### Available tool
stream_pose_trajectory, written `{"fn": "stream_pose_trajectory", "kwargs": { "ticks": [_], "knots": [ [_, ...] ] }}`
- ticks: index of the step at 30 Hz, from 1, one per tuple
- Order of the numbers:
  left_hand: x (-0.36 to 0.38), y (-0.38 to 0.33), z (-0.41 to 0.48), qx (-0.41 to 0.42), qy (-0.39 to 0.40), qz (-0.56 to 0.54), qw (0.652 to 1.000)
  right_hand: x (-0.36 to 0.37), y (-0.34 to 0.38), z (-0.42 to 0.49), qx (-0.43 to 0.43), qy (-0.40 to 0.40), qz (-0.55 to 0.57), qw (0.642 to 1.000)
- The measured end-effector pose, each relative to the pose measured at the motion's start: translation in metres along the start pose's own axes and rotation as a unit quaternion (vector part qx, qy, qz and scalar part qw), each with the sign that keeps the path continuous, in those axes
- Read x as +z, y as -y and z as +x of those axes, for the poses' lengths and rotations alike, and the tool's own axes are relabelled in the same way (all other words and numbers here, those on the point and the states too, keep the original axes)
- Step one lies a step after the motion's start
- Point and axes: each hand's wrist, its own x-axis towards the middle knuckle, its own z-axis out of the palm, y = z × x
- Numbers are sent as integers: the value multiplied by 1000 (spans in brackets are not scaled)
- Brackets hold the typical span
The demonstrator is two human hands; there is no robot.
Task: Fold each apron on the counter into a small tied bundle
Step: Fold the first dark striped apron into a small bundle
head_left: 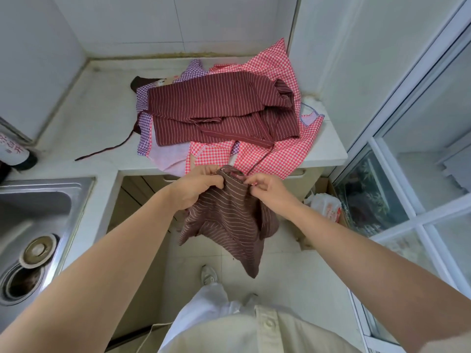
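Now | both grips pinch brown striped apron (224, 220) top edge, left hand (196, 187), right hand (267, 189), hanging off table (102, 118) front | advice: shake flat, match corners before folding.

Heap of aprons (221, 113) lies on the worktop (102, 98), at its right end against the back corner, with the front edge overhanging the lip. A strap (107, 149) trails left from the heap across the worktop. Sink (51, 183) is set in the left run, with a bottle (12, 151) behind it. In front of the heap, off the worktop, a hanging apron (229, 225) is gripped between left hand (196, 187) and right hand (267, 189), above the floor (293, 276). A bag (326, 205) sits on the floor to the right.
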Motion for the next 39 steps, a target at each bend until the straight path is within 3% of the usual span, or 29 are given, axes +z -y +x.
{"fn": "stream_pose_trajectory", "kwargs": {
  "ticks": [5, 9, 14, 21, 25, 33, 39],
  "knots": [
    [-3, -2, -3, 0, 40, -7, 999, 5, 6, 8, 52, 139, -16, 989],
    [-7, -7, -8, 5, 52, 16, 999, 10, 11, 13, 43, 186, -86, 978],
    [-15, -6, -10, 12, 33, 12, 999, 6, 12, 12, 22, 124, -88, 988],
    [-24, 0, -10, 15, 34, -5, 999, 12, -1, 15, -10, 92, -280, 955],
    [-29, 3, -12, 46, 27, -19, 998, 5, -8, 18, 33, 67, -279, 957],
    [-29, 11, -7, 91, -47, -47, 994, -12, -19, 17, 66, -59, -399, 913],
    [-31, 18, -6, 96, -88, -8, 991, -28, -28, 5, 206, 0, -388, 898]
  ]
}}
